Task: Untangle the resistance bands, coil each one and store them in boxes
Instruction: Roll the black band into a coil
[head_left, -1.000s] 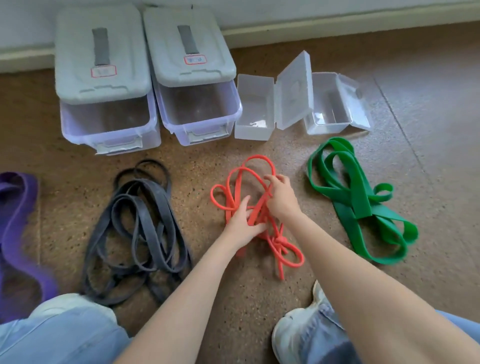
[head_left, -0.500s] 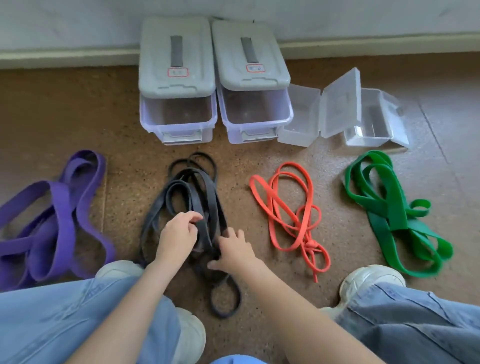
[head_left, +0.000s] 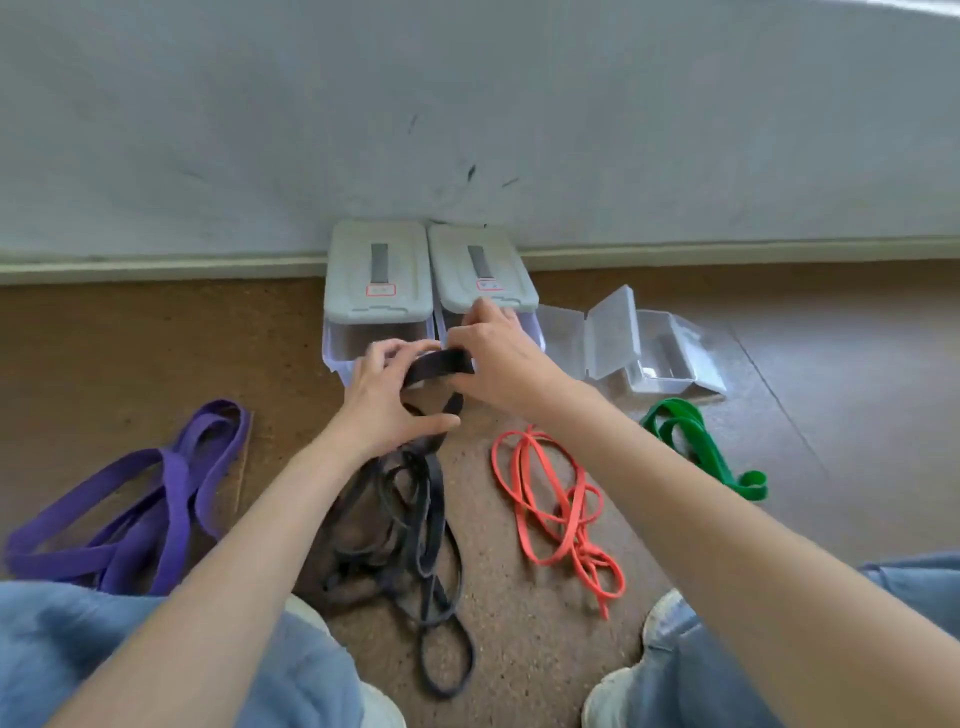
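Note:
A tangled black band lies on the floor between my knees. One loop of it is lifted off the floor. My left hand and my right hand both grip that raised loop, close together, in front of the boxes. A purple band lies at the left, an orange band right of centre and a green band farther right, partly hidden by my right arm. Two grey-lidded boxes stand by the wall. Two small clear boxes sit open beside them.
A grey wall with a skirting board runs behind the boxes. My knees in blue jeans and my white shoes fill the bottom of the view. The floor is brown and speckled.
My hands left the orange band, took the black band and have lifted a loop of it up toward the boxes. The camera has tilted up toward the wall.

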